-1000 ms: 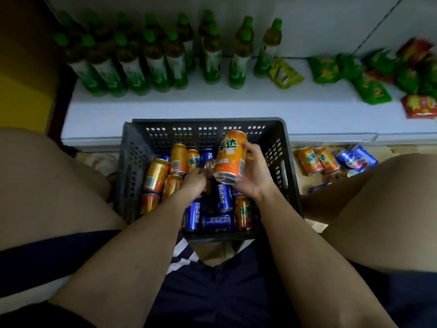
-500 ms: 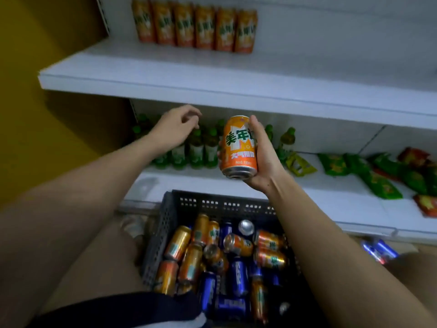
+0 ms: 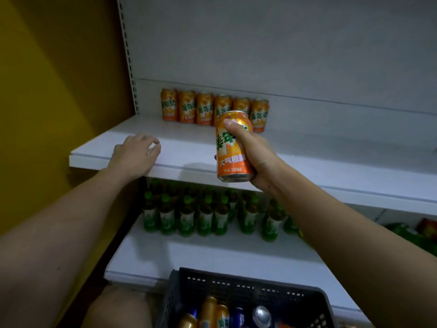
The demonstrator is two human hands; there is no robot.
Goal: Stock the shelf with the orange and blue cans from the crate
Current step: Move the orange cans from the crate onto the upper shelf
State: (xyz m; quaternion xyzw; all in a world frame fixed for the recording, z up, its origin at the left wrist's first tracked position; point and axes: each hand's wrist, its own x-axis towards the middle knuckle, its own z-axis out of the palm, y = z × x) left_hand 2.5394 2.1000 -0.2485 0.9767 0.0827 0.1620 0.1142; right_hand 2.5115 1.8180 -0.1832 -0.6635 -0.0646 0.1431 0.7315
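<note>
Orange can (image 3: 230, 147) upright in right hand (image 3: 256, 157)

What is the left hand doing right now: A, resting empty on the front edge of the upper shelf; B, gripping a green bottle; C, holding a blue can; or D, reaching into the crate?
A: the left hand lies empty on the front edge of the upper shelf, while the right hand holds the orange can.

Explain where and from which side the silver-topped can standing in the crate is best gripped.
Probably from above, fingers around the upper wall of the silver-topped can. It stands upright, top facing up, while neighbouring cans in the crate crowd its lower sides.
</note>
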